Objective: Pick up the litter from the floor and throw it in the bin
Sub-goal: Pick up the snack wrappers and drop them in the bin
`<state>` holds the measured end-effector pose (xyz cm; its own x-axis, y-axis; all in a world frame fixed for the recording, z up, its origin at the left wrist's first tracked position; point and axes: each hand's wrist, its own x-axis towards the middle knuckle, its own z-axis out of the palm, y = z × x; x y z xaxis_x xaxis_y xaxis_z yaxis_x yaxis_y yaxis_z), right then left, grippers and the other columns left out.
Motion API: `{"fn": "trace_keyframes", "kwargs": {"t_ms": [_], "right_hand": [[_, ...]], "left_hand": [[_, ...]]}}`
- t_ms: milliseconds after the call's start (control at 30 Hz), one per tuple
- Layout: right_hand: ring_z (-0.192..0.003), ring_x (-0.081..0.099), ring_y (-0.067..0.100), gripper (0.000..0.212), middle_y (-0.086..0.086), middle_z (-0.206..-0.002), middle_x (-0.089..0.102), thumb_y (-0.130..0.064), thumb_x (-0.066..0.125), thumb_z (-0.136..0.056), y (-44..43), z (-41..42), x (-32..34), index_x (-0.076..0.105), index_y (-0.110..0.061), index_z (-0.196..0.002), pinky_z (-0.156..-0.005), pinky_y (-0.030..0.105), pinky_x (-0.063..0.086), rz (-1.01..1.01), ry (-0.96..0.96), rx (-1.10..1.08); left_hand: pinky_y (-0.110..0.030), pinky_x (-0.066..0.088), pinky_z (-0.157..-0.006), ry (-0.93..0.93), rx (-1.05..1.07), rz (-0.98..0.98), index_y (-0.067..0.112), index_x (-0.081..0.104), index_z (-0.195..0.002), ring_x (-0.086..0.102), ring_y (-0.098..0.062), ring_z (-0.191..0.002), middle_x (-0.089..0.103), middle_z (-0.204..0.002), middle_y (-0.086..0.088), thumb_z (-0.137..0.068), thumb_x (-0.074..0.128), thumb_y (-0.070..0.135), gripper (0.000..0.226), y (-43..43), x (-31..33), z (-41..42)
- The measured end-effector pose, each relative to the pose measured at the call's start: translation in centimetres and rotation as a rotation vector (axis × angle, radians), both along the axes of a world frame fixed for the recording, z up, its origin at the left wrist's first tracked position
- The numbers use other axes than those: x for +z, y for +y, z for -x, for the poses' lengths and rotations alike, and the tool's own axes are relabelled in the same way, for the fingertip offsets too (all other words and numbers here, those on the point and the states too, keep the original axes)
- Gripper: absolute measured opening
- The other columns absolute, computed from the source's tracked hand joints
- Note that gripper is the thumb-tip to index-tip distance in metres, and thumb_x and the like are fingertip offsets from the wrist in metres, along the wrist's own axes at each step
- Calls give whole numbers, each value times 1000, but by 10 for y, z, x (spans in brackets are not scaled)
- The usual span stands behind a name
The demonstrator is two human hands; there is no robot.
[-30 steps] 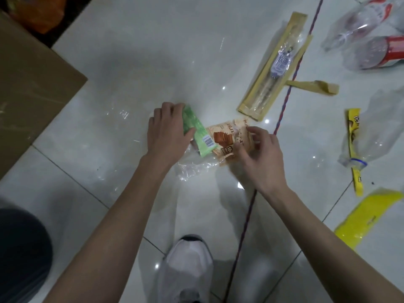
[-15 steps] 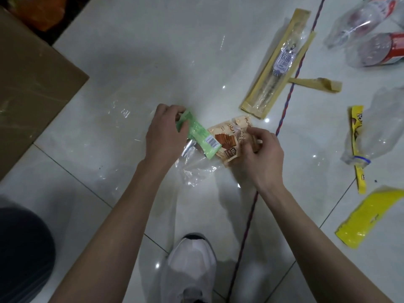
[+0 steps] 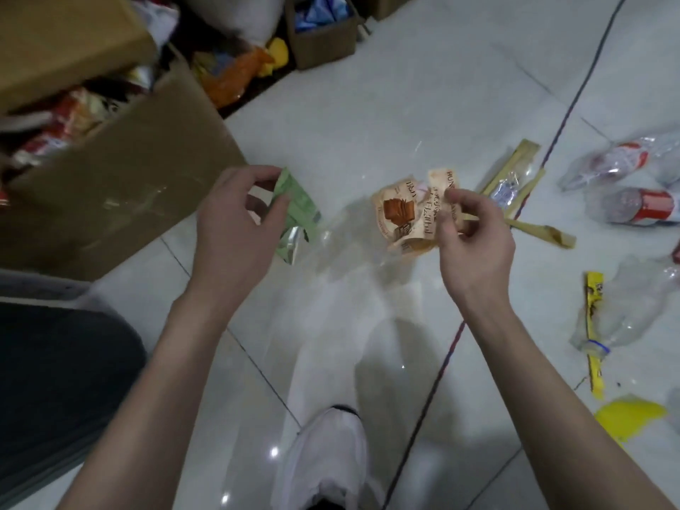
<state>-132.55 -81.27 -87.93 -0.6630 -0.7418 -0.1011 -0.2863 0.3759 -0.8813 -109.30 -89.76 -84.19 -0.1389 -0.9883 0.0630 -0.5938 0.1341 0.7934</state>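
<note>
Gripping green wrapper [image 3: 298, 209] w/ L hand [image 3: 235, 230], thumb & fingers curled tight on its top edge. Held off the floor [image 3: 368, 104], just beside cardboard box [image 3: 121, 185]. Pinching crumpled tan wrapper [image 3: 403, 215] w/ R hand [image 3: 474, 248], thumb & fingertips closed on its right edge, also in the air. Seems to be clear film [image 3: 342, 244] sagging btwn the two wrappers; too faint to say what holds it.

Progress, judging by the layout: pick-up done for these two pcs, throw-away not yet. Box stuffed w/ wrappers at top left; dark round bin [image 3: 55, 380] at bottom left, near L forearm. Can't tell which one counts as the bin. Both close, so prob. just a short swing left to drop.

Plenty left on floor to the right: long tan packet [image 3: 509, 180] behind R hand, two red-label bottles [image 3: 633, 206], crushed clear bottle [image 3: 636, 303] lying over yellow stick wrapper [image 3: 593, 325], yellow scrap [image 3: 629, 417] nr R forearm. Roughly early-to-mid overall, w/ several more pick-ups needed.
</note>
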Motion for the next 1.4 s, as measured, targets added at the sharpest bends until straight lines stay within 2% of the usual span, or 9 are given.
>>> {"fn": "trace_keyframes", "kwargs": {"t_ms": [200, 333, 467, 567, 733, 867, 1033, 1233, 1400], "right_hand": [[-89, 65, 5, 21, -7, -121, 68, -23, 62, -97, -33, -39, 74, 67, -28, -116, -76, 12, 49, 146, 3, 103], [-93, 66, 8, 19, -11, -118, 69, -23, 63, -97, -45, -82, 119, 67, -32, -113, -83, 26, 55, 243, -48, 188], [-84, 63, -1, 18, -12, -111, 71, -20, 64, -97, -51, -129, 154, 69, -26, -113, -79, 21, 54, 326, -105, 283], [-88, 66, 6, 20, -9, -112, 72, -20, 65, -97, -53, -166, 177, 70, -26, -115, -78, 22, 55, 354, -148, 354], [-100, 70, 14, 20, -8, -117, 71, -23, 65, -96, -48, -226, 209, 68, -36, -110, -89, 38, 60, 376, -226, 497], [-84, 63, -3, 23, -11, -114, 69, -18, 65, -98, -40, -269, 224, 68, -27, -119, -82, 25, 59, 368, -251, 598], [-83, 65, 4, 25, -14, -108, 69, -18, 67, -97, -32, -312, 226, 68, -26, -121, -80, 29, 61, 328, -286, 687], [-102, 67, 8, 26, -14, -118, 67, -19, 67, -97, -21, -343, 218, 67, -29, -121, -87, 38, 61, 322, -214, 816], [-97, 65, 0, 48, -17, -116, 64, -39, 76, -90, -17, -346, 214, 55, -39, -134, -81, 25, 60, 293, -86, 990]], "left_hand": [[-16, 53, -77, 14, 178, 85, 35, 61, -111, 61, 4, -89, 62, -110, 12, -93, 69, 21, 23, 14, 86, -58], [-14, 52, -78, -46, 261, 233, 35, 59, -113, 63, -2, -94, 63, -112, 9, -94, 67, 22, 24, 35, 134, -103], [-9, 47, -73, -54, 402, 287, 31, 62, -112, 61, 1, -89, 64, -113, 2, -95, 67, 23, 20, 65, 167, -154], [-16, 49, -71, -65, 523, 338, 27, 64, -114, 63, -6, -86, 66, -111, 0, -95, 66, 25, 19, 90, 185, -190], [-3, 41, -73, -156, 713, 394, 18, 67, -115, 61, -5, -84, 66, -114, 1, -96, 65, 23, 20, 133, 207, -244], [-3, 41, -73, -201, 837, 383, 23, 66, -109, 58, 5, -79, 63, -110, 8, -94, 65, 20, 16, 165, 212, -277], [-11, 46, -83, -213, 954, 329, 20, 69, -113, 62, -5, -92, 67, -107, 4, -92, 68, 29, 23, 196, 211, -305], [-10, 43, -81, -213, 1001, 298, 23, 67, -117, 59, 4, -97, 63, -113, 10, -95, 64, 33, 25, 210, 210, -312], [-8, 40, -78, -209, 978, 274, 25, 67, -115, 59, 0, -102, 62, -113, 11, -96, 61, 32, 21, 209, 206, -309]]}}
